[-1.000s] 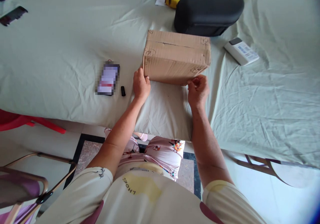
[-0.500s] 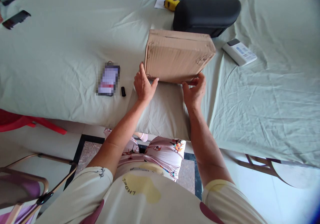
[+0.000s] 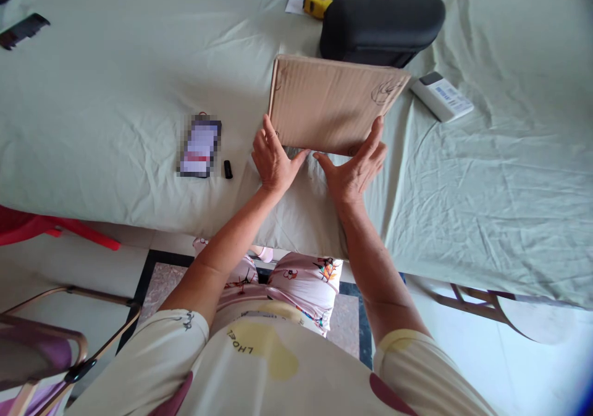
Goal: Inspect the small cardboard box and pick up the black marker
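A brown cardboard box (image 3: 333, 104) is tilted up over the table, its broad flat face turned towards me; black ink marks show near its corners. My left hand (image 3: 273, 159) grips its lower left corner, index finger along the side and thumb stretched below the bottom edge. At the lower right corner is my right hand (image 3: 354, 169), index finger up against the face and thumb pointing inward. The two thumb tips are close together but apart. Whether the box's far edge touches the table is hidden.
Behind the box lie a black case (image 3: 382, 26) and a yellow tape measure (image 3: 317, 4). A white device (image 3: 442, 97) is to the right. On the left are a blurred-out phone (image 3: 200, 148), a small black piece (image 3: 228, 169) and a dark plastic part (image 3: 23, 31). Green cloth (image 3: 115, 94) covers the table.
The box has tipped so that its top side is out of sight and its broad face shows more fully. Both thumbs have moved inward, and my right index finger has risen along the box.
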